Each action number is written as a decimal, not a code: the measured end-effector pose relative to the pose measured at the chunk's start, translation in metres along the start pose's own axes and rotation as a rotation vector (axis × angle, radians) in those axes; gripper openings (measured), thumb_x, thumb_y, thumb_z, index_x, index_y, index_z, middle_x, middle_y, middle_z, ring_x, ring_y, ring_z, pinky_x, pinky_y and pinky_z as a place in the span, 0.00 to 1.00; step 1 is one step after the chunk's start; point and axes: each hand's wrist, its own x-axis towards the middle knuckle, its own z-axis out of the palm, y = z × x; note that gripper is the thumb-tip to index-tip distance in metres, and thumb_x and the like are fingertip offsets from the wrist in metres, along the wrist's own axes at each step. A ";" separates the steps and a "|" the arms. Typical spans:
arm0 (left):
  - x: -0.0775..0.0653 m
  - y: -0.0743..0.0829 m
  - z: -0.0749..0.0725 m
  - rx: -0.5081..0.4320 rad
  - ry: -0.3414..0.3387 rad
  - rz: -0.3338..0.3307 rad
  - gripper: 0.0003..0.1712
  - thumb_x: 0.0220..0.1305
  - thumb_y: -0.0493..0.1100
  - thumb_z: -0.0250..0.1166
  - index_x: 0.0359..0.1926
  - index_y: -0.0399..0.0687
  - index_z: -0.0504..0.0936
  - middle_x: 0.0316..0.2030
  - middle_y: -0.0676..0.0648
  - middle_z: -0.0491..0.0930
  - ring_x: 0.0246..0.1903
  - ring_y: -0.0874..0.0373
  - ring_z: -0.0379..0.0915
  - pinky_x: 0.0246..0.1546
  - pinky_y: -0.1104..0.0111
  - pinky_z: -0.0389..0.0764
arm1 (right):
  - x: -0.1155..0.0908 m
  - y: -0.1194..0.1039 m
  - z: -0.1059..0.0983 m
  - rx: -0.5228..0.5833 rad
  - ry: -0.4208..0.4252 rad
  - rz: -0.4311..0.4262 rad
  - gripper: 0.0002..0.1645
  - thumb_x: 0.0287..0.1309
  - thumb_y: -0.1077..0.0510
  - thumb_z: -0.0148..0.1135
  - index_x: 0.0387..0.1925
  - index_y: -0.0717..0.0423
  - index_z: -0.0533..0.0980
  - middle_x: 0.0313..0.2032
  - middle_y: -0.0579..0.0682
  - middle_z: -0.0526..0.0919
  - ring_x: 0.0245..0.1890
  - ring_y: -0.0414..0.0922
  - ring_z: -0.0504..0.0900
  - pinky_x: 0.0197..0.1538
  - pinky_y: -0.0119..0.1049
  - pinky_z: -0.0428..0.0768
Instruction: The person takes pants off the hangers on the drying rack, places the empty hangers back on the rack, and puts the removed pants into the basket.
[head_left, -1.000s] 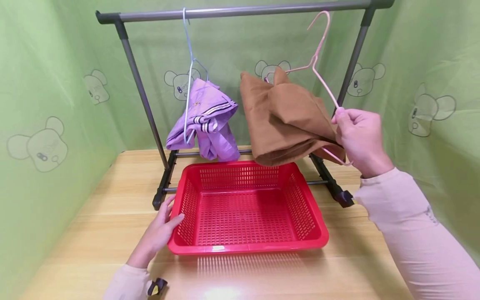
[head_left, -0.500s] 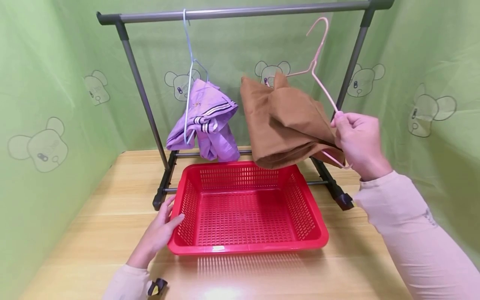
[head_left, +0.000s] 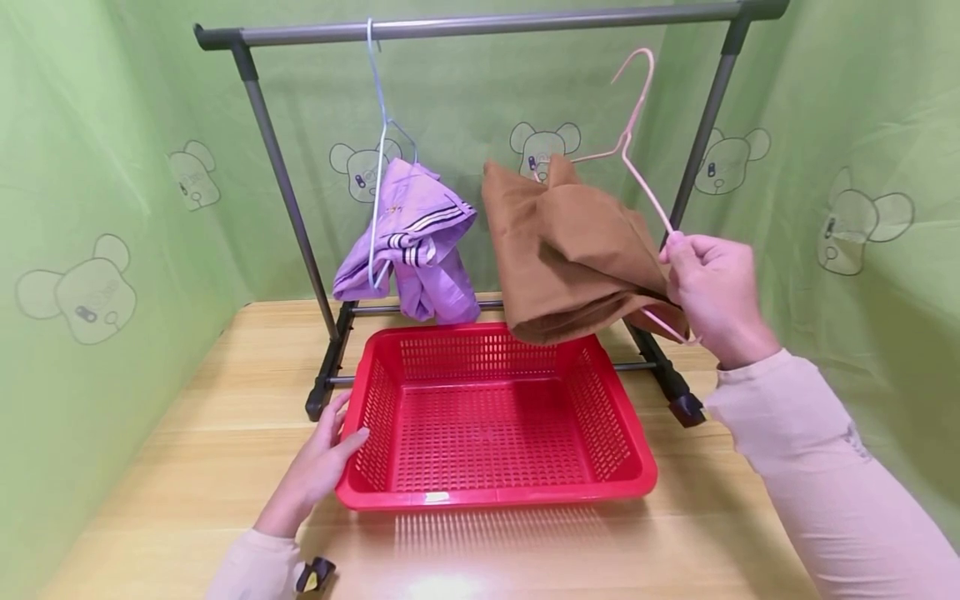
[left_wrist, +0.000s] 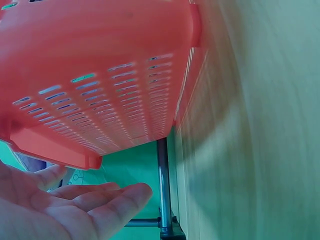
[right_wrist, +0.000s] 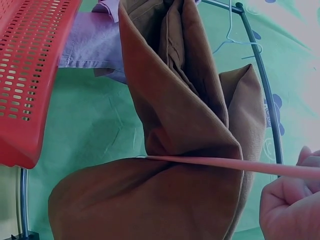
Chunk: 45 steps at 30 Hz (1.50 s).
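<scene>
My right hand (head_left: 716, 296) pinches the side of a pink clothes hanger (head_left: 633, 108) between thumb and curled fingers. A folded brown garment (head_left: 581, 250), likely trousers, drapes over the hanger's lower bar, and its hook hangs free below the rack's top rail. In the right wrist view the hanger's bar (right_wrist: 210, 162) runs across the brown cloth (right_wrist: 150, 200). At the left side of a red plastic basket (head_left: 495, 497) rests my left hand (head_left: 315, 467), its thumb over the rim. Its fingers (left_wrist: 120, 202) extend outside the basket wall (left_wrist: 100, 100), fairly straight.
A dark metal clothes rack (head_left: 480, 25) stands behind the basket. On its left side a blue hanger (head_left: 377, 167) carries a purple garment (head_left: 427, 250) with striped trim. Green curtains (head_left: 82, 167) surround the wooden table (head_left: 172, 467). A small black object (head_left: 315, 573) lies by the left wrist.
My right hand has lowered slightly with the pink hanger and brown garment, so the hook has dropped away from the rail. The left hand and basket stay put.
</scene>
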 end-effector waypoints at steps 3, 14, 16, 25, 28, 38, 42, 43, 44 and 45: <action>0.000 0.000 0.000 0.001 0.001 0.003 0.37 0.72 0.35 0.52 0.74 0.47 0.45 0.68 0.32 0.56 0.55 0.33 0.70 0.46 0.52 0.81 | -0.001 0.001 0.000 -0.002 0.000 0.000 0.18 0.69 0.58 0.54 0.27 0.68 0.76 0.09 0.45 0.64 0.08 0.37 0.58 0.11 0.35 0.48; -0.002 0.000 0.001 0.015 0.010 0.008 0.36 0.72 0.35 0.52 0.75 0.47 0.46 0.69 0.32 0.56 0.55 0.34 0.70 0.47 0.52 0.80 | -0.007 0.006 0.001 -0.015 -0.005 0.005 0.19 0.69 0.57 0.55 0.28 0.69 0.76 0.10 0.45 0.64 0.08 0.37 0.58 0.10 0.35 0.50; -0.003 0.000 0.002 0.032 0.016 0.014 0.36 0.72 0.35 0.51 0.75 0.46 0.46 0.69 0.33 0.57 0.56 0.34 0.70 0.49 0.51 0.79 | -0.007 0.006 0.002 0.000 -0.005 0.001 0.19 0.69 0.57 0.54 0.27 0.70 0.76 0.10 0.45 0.64 0.08 0.37 0.58 0.11 0.35 0.50; -0.005 0.001 0.004 0.092 0.035 0.033 0.34 0.73 0.36 0.50 0.75 0.46 0.47 0.69 0.33 0.58 0.58 0.36 0.69 0.55 0.49 0.74 | -0.011 0.007 0.002 -0.012 -0.008 -0.012 0.20 0.69 0.57 0.54 0.27 0.70 0.76 0.09 0.45 0.64 0.09 0.37 0.58 0.11 0.35 0.50; -0.005 0.001 0.003 0.101 0.034 0.029 0.34 0.73 0.37 0.50 0.75 0.46 0.47 0.69 0.33 0.58 0.58 0.36 0.70 0.54 0.50 0.75 | -0.012 0.008 0.001 -0.027 -0.003 -0.008 0.20 0.70 0.57 0.54 0.27 0.69 0.76 0.09 0.45 0.64 0.09 0.37 0.59 0.10 0.36 0.50; -0.004 0.004 0.001 0.114 0.011 0.006 0.35 0.73 0.39 0.52 0.75 0.46 0.46 0.69 0.33 0.57 0.56 0.36 0.71 0.51 0.51 0.78 | -0.016 0.008 -0.001 -0.026 -0.002 0.003 0.19 0.69 0.58 0.54 0.27 0.68 0.77 0.09 0.45 0.64 0.09 0.37 0.58 0.10 0.36 0.49; -0.004 0.004 -0.001 0.123 0.002 0.011 0.36 0.73 0.39 0.52 0.75 0.45 0.46 0.70 0.32 0.55 0.57 0.34 0.70 0.49 0.51 0.79 | -0.018 0.008 0.000 -0.065 0.001 0.006 0.19 0.69 0.57 0.54 0.27 0.67 0.78 0.10 0.45 0.66 0.09 0.37 0.59 0.10 0.36 0.50; -0.004 0.004 -0.001 0.122 0.001 0.012 0.36 0.73 0.39 0.52 0.75 0.45 0.46 0.70 0.32 0.55 0.57 0.34 0.69 0.49 0.51 0.79 | -0.019 0.008 0.000 -0.061 -0.002 0.006 0.18 0.70 0.58 0.54 0.27 0.68 0.77 0.10 0.46 0.65 0.09 0.37 0.59 0.10 0.36 0.50; -0.004 0.004 -0.001 0.128 0.001 0.013 0.36 0.73 0.39 0.53 0.75 0.45 0.46 0.70 0.32 0.54 0.58 0.34 0.68 0.49 0.51 0.79 | -0.020 0.008 0.000 -0.058 -0.005 0.006 0.18 0.70 0.58 0.54 0.27 0.68 0.77 0.09 0.46 0.65 0.09 0.37 0.59 0.10 0.37 0.49; -0.004 0.004 -0.002 0.133 -0.001 0.013 0.36 0.73 0.39 0.53 0.75 0.45 0.46 0.70 0.32 0.54 0.58 0.34 0.68 0.49 0.51 0.79 | -0.020 0.009 0.000 -0.058 -0.008 0.005 0.18 0.70 0.58 0.54 0.27 0.68 0.77 0.09 0.45 0.65 0.09 0.37 0.59 0.10 0.37 0.49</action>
